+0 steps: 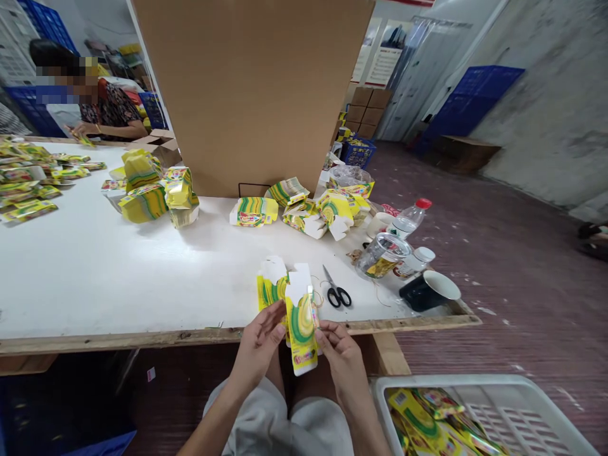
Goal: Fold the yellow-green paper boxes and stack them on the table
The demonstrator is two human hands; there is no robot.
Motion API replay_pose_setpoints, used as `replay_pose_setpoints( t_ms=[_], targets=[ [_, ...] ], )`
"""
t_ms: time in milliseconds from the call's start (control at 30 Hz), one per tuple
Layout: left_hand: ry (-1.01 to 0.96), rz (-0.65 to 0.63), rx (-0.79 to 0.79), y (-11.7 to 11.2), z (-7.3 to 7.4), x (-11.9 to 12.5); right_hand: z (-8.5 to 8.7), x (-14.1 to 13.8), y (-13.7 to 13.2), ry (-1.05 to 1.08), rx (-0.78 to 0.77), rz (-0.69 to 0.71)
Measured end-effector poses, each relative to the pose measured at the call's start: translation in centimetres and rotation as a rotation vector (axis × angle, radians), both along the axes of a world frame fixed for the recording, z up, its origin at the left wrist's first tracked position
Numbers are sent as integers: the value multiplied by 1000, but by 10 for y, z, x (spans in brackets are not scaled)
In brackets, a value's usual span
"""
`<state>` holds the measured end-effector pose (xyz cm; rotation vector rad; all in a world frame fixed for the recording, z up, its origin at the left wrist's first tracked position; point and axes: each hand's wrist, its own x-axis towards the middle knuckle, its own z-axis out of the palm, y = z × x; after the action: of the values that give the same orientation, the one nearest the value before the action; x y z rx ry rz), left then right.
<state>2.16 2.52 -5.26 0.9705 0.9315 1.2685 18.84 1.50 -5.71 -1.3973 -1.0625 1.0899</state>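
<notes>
A yellow and green printed carton (301, 326) with white end flaps standing up is held upright above the front edge of the table. My left hand (260, 337) has thumb and fingers closed against its left side. At the right edge, my right hand (341, 349) pinches the same carton. Behind it, more flat cartons (272, 286) of the same print lie on the white table top (142, 278). Black-handled scissors (338, 295) lie just to the right, beside some thin rubber bands.
Several bundles of flat cartons (142, 199) stand farther back, before a tall brown cardboard panel (256, 95). A dark mug (422, 292), jar and bottles crowd the right corner. A white basket (456, 381) with yellow packs sits lower right. A co-worker (111, 104) sits far left.
</notes>
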Motion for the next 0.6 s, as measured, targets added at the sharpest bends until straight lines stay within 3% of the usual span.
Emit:
replay_pose_setpoints(
  t_ms=[133, 200, 367, 600],
  targets=[
    [-319, -264, -180, -2, 12, 7, 11, -7, -13, 182, -35, 64],
    [-367, -302, -216, -4, 15, 9, 16, -9, -17, 261, -41, 58],
    [-295, -136, -181, -2, 12, 13, 26, -15, -21, 219, -55, 75],
    [-160, -45, -87, -5, 7, 18, 17, -16, -23, 88, -5, -42]
  ],
)
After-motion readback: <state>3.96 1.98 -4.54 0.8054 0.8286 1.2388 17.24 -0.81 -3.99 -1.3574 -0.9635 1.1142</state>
